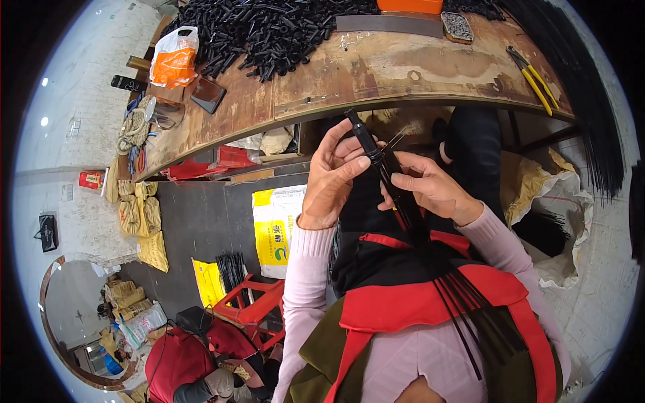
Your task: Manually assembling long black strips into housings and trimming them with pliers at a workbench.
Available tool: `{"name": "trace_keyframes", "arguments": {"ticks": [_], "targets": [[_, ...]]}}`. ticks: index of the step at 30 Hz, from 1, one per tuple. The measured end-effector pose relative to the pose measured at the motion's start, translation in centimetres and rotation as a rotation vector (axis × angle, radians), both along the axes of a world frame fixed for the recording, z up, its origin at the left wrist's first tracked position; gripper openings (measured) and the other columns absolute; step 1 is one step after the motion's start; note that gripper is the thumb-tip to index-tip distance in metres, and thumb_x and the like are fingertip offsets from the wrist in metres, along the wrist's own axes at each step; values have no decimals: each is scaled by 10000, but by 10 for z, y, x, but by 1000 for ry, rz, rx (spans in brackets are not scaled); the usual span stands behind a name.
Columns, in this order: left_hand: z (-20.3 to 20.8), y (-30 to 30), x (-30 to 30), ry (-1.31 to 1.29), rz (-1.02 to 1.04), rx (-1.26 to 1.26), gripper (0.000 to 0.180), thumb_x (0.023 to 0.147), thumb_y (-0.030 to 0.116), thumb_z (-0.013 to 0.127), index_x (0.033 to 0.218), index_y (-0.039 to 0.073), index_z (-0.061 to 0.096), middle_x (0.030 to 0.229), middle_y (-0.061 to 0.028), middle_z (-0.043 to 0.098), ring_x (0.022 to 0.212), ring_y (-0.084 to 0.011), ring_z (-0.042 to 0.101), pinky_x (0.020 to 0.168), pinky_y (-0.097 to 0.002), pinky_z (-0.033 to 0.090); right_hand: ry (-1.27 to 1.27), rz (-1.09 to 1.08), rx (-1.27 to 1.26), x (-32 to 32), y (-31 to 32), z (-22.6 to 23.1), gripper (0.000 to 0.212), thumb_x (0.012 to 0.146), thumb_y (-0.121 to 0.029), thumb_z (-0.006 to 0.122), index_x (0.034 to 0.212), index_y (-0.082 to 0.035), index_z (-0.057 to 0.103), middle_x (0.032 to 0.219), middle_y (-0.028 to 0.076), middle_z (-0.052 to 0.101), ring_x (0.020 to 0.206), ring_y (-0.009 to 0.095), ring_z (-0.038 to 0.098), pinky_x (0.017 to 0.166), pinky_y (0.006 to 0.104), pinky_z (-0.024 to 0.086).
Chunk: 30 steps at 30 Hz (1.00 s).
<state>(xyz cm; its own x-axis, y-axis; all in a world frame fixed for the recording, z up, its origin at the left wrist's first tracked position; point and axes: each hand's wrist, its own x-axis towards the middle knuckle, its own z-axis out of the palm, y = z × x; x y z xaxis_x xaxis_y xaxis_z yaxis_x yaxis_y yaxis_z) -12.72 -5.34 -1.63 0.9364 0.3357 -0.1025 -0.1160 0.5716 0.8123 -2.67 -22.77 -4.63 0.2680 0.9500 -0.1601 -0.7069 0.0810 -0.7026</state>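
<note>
My left hand (334, 176) is closed around a black tubular plastic fitting (363, 138), its thumb pressed against the collar. Below that collar, a bundle of thin black rods (418, 232) runs down across my lap and apron. The fingers and thumb of my right hand (430, 187) pinch the rods just under the fitting. A few thin rod or wire ends (396, 138) stick out sideways near the collar. How the rods join the fitting is hidden by my fingers.
Beyond my hands, a wooden table (295, 94) bears a heap of black fittings (262, 33), a phone (208, 95), yellow-handled pliers (534, 77) and a small tray of metal bits (458, 27). A sack (568, 258) stands at right. Another person (178, 363) sits lower left, near a red stool (259, 305).
</note>
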Motion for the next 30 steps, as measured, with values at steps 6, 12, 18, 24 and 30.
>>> {"name": "trace_keyframes", "arguments": {"ticks": [6, 12, 18, 24, 30], "targets": [[-5, -1, 1, 7, -32, 108, 484, 838, -23, 705, 1286, -19, 520, 1147, -148, 659, 1088, -190, 632, 973, -303, 487, -36, -42, -6, -2, 0, 4, 330, 973, -151, 587, 1256, 8, 528, 974, 84, 626, 865, 178, 640, 848, 419, 567], [19, -13, -3, 97, 147, 433, 285, 871, -7, 675, 1143, -4, 589, 1001, -38, 624, 908, -99, 612, 790, -238, 502, -253, -187, 52, -6, 9, 14, 323, 983, -99, 543, 1279, 25, 512, 1005, 80, 616, 882, 163, 627, 837, 384, 571], [17, -15, -12, -13, 153, 225, 459, 811, 168, 792, 1159, 10, 539, 976, -48, 621, 833, -143, 637, 665, -274, 559, -508, -303, 31, -14, 13, 22, 312, 958, -57, 567, 1258, -1, 500, 1099, 67, 609, 971, 110, 582, 878, 265, 460], [13, -11, -7, 141, 136, 296, 322, 887, 101, 689, 1171, 10, 567, 991, -25, 624, 860, -121, 624, 723, -246, 533, -419, -281, 43, -4, 17, 9, 225, 924, -36, 607, 1133, -29, 525, 1012, 35, 608, 956, 84, 553, 835, 250, 447], [21, -9, 3, 113, 19, 175, 284, 942, 78, 598, 1212, 4, 551, 1062, -28, 624, 903, -107, 614, 782, -249, 517, -232, -142, 45, 12, 21, 5, 178, 930, -33, 608, 1095, -30, 543, 1008, 29, 631, 937, 70, 566, 838, 227, 448]]}}
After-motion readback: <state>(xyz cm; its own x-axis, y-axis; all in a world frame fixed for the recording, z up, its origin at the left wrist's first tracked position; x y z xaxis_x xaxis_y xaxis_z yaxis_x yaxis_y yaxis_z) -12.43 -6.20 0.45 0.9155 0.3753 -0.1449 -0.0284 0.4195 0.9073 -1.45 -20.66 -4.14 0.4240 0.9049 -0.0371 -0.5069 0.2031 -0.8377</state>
